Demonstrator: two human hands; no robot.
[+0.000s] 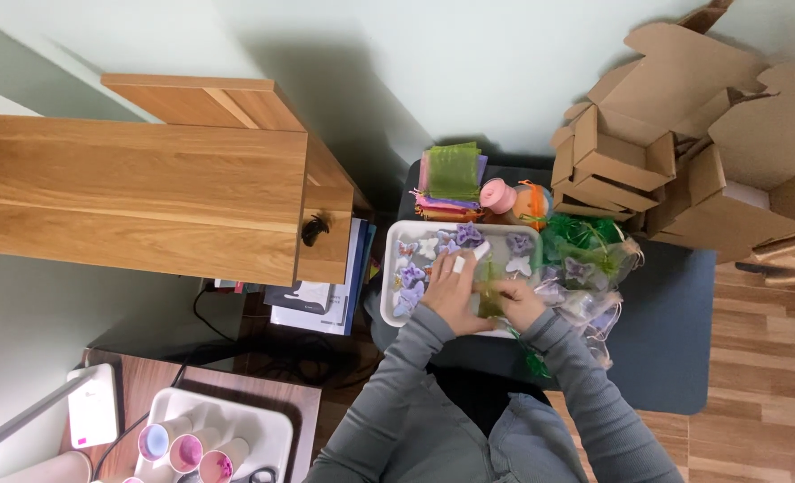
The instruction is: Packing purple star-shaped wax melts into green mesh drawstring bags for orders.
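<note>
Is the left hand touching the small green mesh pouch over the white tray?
Touching. The head view shows the left hand and right hand both closed around the green mesh pouch, with no gap visible, above the white tray.

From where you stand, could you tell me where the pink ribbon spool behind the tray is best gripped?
Grip the pink spool across its round rim, fingers coming down from above. It appears to lie on its flat face, so the rim is exposed. The pouch stack sits close on its left and an orange spool on its right, so a near-and-far pinch seems safest.
</note>
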